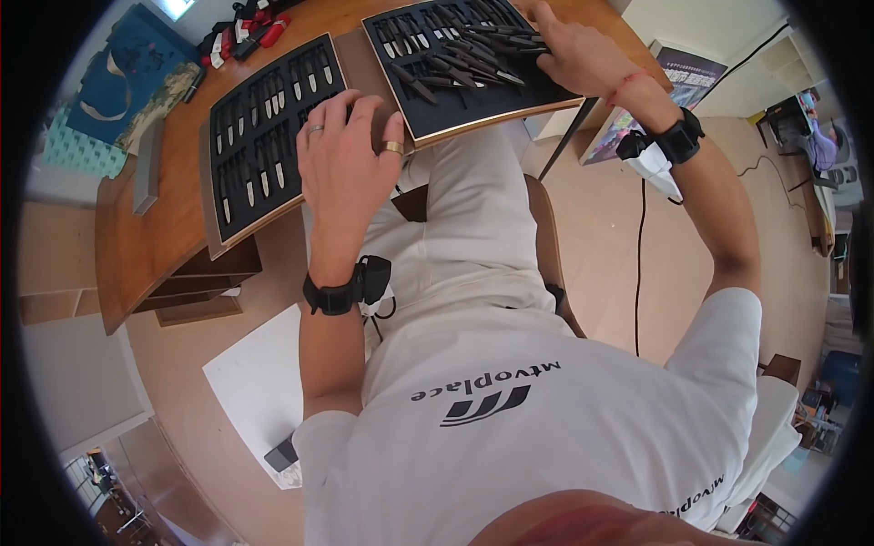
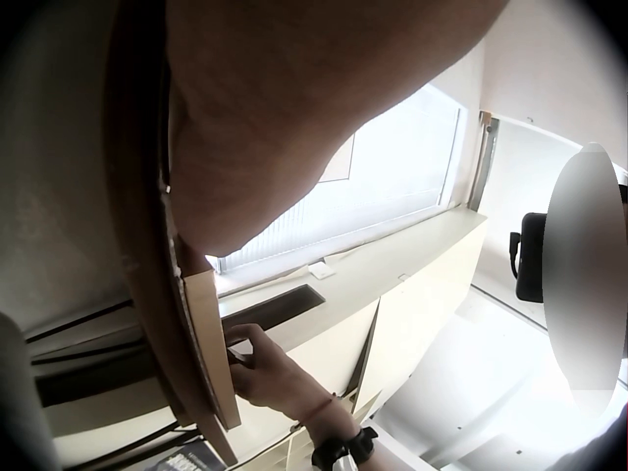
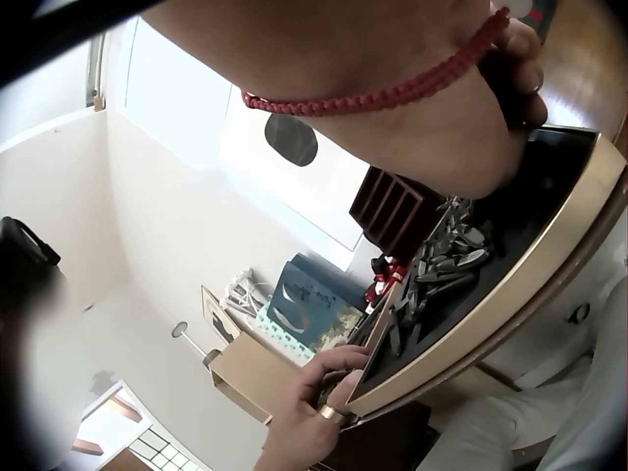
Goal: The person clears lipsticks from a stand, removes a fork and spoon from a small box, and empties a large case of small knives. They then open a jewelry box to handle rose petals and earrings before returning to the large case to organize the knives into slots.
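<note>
Right, so the right hand [image 1: 590, 56] was at the far right side of the loose heap [image 1: 469, 59], its fingers bent down by the dark ends. Whether that grip pinched a piece, the views did not show. Over on the other side, the left hand [image 1: 350, 168] lay above the inner near corner of the left tray [image 1: 264, 225], close to the spine [image 1: 364, 77]; its fingers were bent with the tips tucked out of sight, so its hold, too, could not be told.

The heap lay in the right tray [image 1: 446, 120], pieces crossed over one another, with more in a row along the far side. In the left tray, slim dark pieces with pale tips stood side by side in two bands (tidy work, that, next to the tangle). Good handling here seemed to call for a light pinch on one piece at a time, from the edge of the heap, lifted rather than dragged, since crossed neighbours could snag. Those tips might have been sharp, so fingers were best kept to the dark ends.

Both trays jutted past the desk [image 1: 132, 232] toward the lap, and a heavy press there could have tipped them. Farther off sat a blue bag [image 1: 123, 73], a grey bar [image 1: 148, 168] and some red-and-black things [image 1: 244, 35], all out of the hands' way.
</note>
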Demonstrator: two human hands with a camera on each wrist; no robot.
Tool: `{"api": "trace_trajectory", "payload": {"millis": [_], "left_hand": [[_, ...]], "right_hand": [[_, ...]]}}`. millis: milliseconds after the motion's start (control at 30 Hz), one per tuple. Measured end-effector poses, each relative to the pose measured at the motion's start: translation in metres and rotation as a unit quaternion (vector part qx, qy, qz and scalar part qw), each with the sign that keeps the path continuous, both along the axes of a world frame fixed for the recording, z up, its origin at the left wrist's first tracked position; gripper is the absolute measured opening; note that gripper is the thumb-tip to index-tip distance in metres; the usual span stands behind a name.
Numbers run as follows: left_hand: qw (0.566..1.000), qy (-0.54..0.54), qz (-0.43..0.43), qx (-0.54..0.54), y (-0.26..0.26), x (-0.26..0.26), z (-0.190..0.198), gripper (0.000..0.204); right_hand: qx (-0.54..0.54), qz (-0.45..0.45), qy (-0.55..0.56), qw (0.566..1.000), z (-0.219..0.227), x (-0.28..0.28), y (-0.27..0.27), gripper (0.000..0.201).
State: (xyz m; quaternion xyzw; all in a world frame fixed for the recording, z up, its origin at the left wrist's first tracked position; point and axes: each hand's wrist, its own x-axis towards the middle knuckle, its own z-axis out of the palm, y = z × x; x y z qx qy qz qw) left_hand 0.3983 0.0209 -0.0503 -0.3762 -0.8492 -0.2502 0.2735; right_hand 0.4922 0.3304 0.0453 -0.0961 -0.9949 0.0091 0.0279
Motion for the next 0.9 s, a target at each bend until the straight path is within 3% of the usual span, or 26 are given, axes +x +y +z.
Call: {"api": "trace_trajectory", "payload": {"millis": [67, 100, 200, 267, 300, 367, 467, 533, 633, 767, 833, 900], "left_hand": [[1.0, 0.004, -0.002, -0.002, 0.0, 0.0, 0.0, 0.03], [1.0, 0.005, 0.003, 0.001, 0.0, 0.001, 0.0, 0.03], [1.0, 0.0, -0.001, 0.004, -0.001, 0.0, 0.0, 0.03], [1.0, 0.001, -0.007, 0.009, -0.001, 0.001, -0.002, 0.029], [1.0, 0.001, -0.003, 0.013, -0.001, 0.001, -0.001, 0.029], [1.0, -0.006, -0.01, 0.012, -0.001, 0.002, 0.001, 0.029], [1.0, 0.004, 0.002, -0.002, -0.002, 0.001, 0.0, 0.032], [1.0, 0.006, -0.001, -0.007, -0.003, 0.001, 0.0, 0.032], [1.0, 0.008, -0.001, -0.006, -0.001, -0.001, 0.001, 0.032], [1.0, 0.011, -0.002, -0.002, -0.003, 0.002, 0.001, 0.032], [1.0, 0.01, -0.001, -0.002, -0.002, 0.001, -0.001, 0.032], [1.0, 0.015, -0.001, -0.003, -0.002, 0.0, 0.0, 0.032]], "right_hand": [[-0.092, 0.061, 0.044, 0.993, 0.0, -0.004, -0.002, 0.048], [-0.09, 0.066, 0.044, 0.993, 0.001, -0.003, -0.006, 0.048], [-0.087, 0.063, 0.019, 0.994, 0.016, -0.004, -0.024, 0.062], [-0.114, 0.029, -0.021, 0.993, 0.028, -0.012, -0.026, 0.082], [-0.11, 0.032, -0.022, 0.993, 0.03, -0.017, -0.027, 0.082], [-0.084, 0.139, 0.123, 0.979, 0.027, -0.035, -0.028, 0.052], [-0.028, 0.152, 0.148, 0.977, -0.015, -0.092, -0.027, 0.064], [-0.015, 0.121, 0.118, 0.986, -0.048, -0.14, -0.032, 0.092], [-0.059, 0.075, 0.045, 0.994, -0.049, -0.173, -0.052, 0.098], [-0.053, 0.102, 0.047, 0.992, -0.059, -0.203, -0.053, 0.102], [-0.112, 0.096, -0.059, 0.987, -0.05, -0.209, -0.045, 0.103], [-0.105, 0.1, -0.028, 0.989, -0.055, -0.214, -0.046, 0.1]]}}
